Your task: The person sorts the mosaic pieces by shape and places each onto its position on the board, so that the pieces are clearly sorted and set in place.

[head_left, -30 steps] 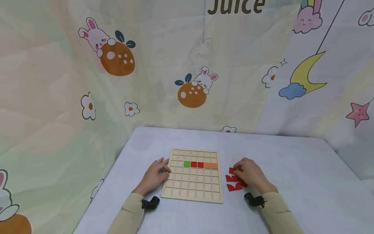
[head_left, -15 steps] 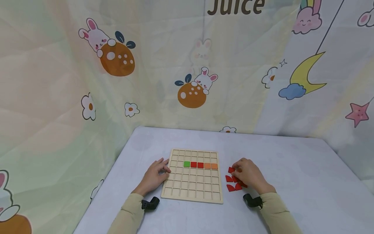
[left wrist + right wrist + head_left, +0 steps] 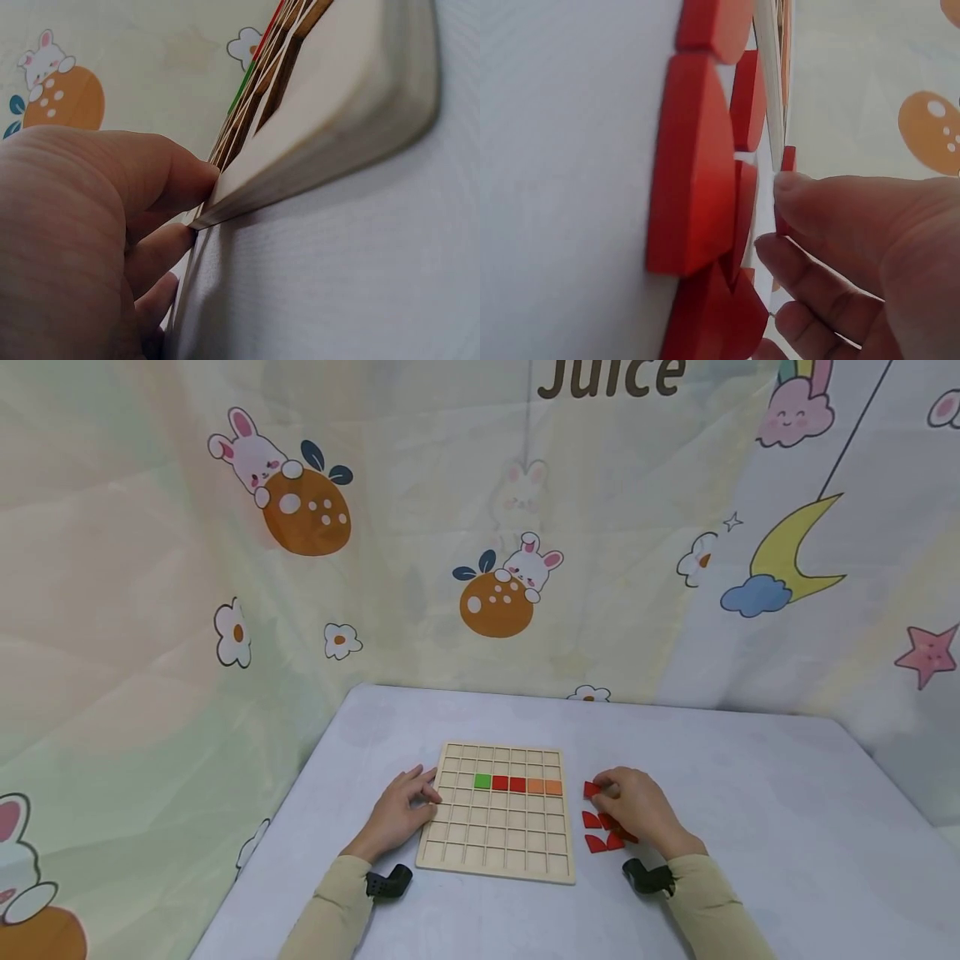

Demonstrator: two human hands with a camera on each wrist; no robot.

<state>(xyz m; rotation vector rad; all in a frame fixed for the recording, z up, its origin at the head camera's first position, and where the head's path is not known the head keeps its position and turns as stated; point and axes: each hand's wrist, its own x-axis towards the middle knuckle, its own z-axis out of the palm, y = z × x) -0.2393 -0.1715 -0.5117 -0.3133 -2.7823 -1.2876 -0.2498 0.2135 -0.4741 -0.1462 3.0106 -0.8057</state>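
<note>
A light wooden board [image 3: 495, 860] with a grid of square recesses lies on the table. One row holds a green square tile [image 3: 482, 782], two red ones [image 3: 508, 784] and two orange ones [image 3: 543, 787]. At the board's left edge, my left hand [image 3: 397, 810] pinches the rim; the left wrist view has the thumb [image 3: 191, 180] on top and a fingertip at the side. My right hand [image 3: 641, 806] pinches a small red tile [image 3: 591, 789] between thumb and finger, right of the board. Its full shape is partly hidden.
Several loose red pieces [image 3: 595, 843], some with a curved side, lie right of the board, partly under my right hand. In the right wrist view a thick red piece [image 3: 694, 165] is close up. A printed cloth [image 3: 420, 527] hangs behind the white table [image 3: 750, 793].
My right hand has shifted slightly left and away from me with the red tile, which now lies farther from the other red pieces. The left hand stays at the board's edge.
</note>
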